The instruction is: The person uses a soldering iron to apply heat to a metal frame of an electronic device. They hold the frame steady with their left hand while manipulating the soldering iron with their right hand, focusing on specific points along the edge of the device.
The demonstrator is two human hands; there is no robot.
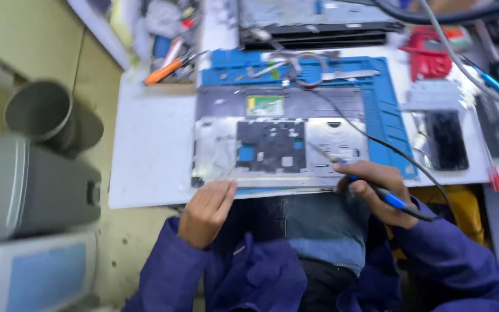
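A cluttered white workbench (145,156) with a blue mat (385,115) holds an opened laptop shell.

The laptop shell (278,138) lies flat on the mat at the centre of the bench, its inner side up, with a dark panel (271,146) in the middle and a small green board (265,105) at 12 o'clock from it. The right hand (376,190), at 4 o'clock from the shell, is closed around a blue-handled soldering iron (391,199) in a pen grip, its tip resting on the shell's lower right part and its cord trailing off. The left hand (206,211), at 7 o'clock, has loosely curled fingers touching the shell's near edge and holds nothing. The shell already looks stripped of most parts; work goes on at its lower right. An orange-handled tool (166,70) lies at 11 o'clock, a dark phone (446,140) at 3 o'clock.
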